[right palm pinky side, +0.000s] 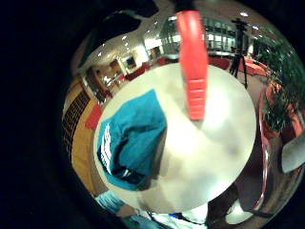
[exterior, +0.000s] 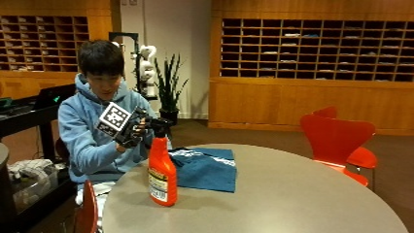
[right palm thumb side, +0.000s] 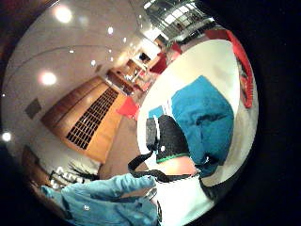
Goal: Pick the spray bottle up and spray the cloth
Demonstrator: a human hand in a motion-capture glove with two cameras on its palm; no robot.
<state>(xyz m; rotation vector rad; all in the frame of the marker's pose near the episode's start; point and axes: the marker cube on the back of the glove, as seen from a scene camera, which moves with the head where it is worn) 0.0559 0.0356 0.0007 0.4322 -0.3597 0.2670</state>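
On desk (exterior: pixel 291 194), orange spray bottle (exterior: pixel 162 177) stands upright, blue cloth (exterior: pixel 206 167) just beside at 2 o'clock. Gloved right hand (exterior: pixel 132 130) grip curled round bottle's black head. Bottle not yet lifted; lifting, spraying remain.

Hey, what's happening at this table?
A person sits at a round table with their gloved right hand gripping the black nozzle of an orange spray bottle, which looks to be resting on the table. A blue cloth lies flat just behind the bottle. Whether any spraying has begun cannot be told.
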